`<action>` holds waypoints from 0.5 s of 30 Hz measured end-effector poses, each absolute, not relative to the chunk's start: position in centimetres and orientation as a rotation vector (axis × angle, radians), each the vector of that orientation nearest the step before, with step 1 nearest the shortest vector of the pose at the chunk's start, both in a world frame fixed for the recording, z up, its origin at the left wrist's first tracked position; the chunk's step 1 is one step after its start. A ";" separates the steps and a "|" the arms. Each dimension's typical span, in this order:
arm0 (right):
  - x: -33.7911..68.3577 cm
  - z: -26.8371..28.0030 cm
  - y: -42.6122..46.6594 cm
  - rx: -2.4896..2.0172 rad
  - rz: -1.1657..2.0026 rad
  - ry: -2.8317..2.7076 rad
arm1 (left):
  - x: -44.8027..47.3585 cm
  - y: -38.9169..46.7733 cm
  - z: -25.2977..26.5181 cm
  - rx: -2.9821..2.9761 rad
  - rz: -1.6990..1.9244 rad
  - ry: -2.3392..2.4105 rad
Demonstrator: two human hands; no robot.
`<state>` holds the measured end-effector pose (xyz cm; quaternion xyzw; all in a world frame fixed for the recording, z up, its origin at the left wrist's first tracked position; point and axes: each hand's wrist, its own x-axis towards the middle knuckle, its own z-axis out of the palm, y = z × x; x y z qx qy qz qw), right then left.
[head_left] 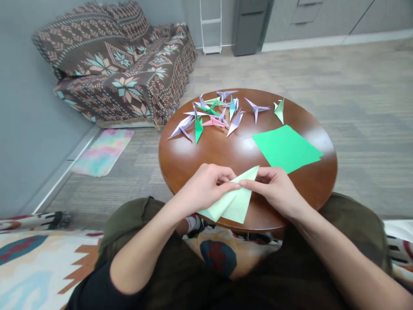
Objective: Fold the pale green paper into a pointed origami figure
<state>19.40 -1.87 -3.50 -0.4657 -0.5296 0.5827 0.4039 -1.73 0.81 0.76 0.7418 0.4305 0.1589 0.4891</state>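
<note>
A pale green sheet of origami paper [238, 207], partly folded, is held between my two hands just over the near edge of the round table. My left hand [211, 185] pinches it from the left, thumb on top and fingers curled behind. From the right, my right hand [274, 186] grips the same paper, its thumb tip close to the left thumb near the middle. One pointed corner rises between the hands. The fingers behind the paper are partly hidden.
Several folded paper cranes [213, 122] in purple, green, pink and blue lie at the far left of the brown table [206, 159]. Green paper sheets [287, 146] rest on the right side. A patterned sofa [122, 69] stands beyond, at left.
</note>
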 end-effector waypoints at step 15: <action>21.5 -2.5 -1.7 -1.235 1.418 -1.558 | -3.4 1.8 2.0 1.996 0.146 0.921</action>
